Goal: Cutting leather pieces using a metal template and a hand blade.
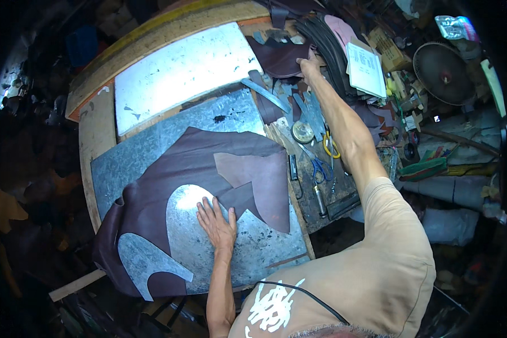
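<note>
A large dark brown leather hide (152, 180) is spread over a grey metal sheet (253, 253), its left side bunched and hanging past the edge. My left hand (217, 225) lies flat with fingers apart, where bare metal shows beside the hide's rounded cut edge. A curved, notched pale grey piece (146, 256), like a template, rests on the hide's lower part. Near the hand are a lighter brown leather piece (267, 183) and a small dark scrap (236, 200). Stretched far right, my right hand (311, 65) grips the edge of a dark brown leather piece (279, 59).
A white board (186, 73) lies beyond the metal sheet. To the right are blue-handled scissors (320, 169), yellow-handled scissors (330, 146), a tape roll (302, 132), a metal strip (265, 96) and a screwdriver-like tool (320, 201). Papers (366, 70) and a round fan (444, 73) stand farther right.
</note>
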`<action>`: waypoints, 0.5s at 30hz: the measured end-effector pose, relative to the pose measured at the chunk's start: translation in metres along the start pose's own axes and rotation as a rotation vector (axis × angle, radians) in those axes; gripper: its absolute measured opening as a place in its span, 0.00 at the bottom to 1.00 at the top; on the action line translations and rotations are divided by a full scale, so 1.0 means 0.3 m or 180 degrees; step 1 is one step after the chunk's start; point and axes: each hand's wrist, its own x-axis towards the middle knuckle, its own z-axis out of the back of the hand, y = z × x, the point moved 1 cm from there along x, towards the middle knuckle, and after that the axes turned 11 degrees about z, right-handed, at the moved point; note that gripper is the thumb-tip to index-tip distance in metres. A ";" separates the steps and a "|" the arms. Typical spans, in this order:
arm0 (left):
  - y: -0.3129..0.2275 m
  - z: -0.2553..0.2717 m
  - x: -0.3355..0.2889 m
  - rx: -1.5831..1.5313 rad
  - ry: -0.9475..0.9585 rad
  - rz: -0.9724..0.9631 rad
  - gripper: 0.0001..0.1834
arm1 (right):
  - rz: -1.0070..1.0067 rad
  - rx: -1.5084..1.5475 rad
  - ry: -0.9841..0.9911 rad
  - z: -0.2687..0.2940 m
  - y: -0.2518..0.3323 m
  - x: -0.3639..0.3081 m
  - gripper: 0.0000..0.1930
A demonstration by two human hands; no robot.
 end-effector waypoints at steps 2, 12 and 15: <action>0.020 0.007 -0.011 -0.0029 -0.0037 0.0026 0.33 | 0.1363 -0.1427 0.0380 -0.095 0.122 0.024 0.32; 0.066 0.122 0.054 -0.2486 -0.0091 0.0184 0.40 | 0.2261 -0.3085 0.3106 -0.487 1.127 -0.718 0.33; 0.044 0.359 0.229 -0.3789 0.0287 0.0127 0.48 | 0.2621 -0.2927 0.3658 -0.523 1.204 -0.959 0.32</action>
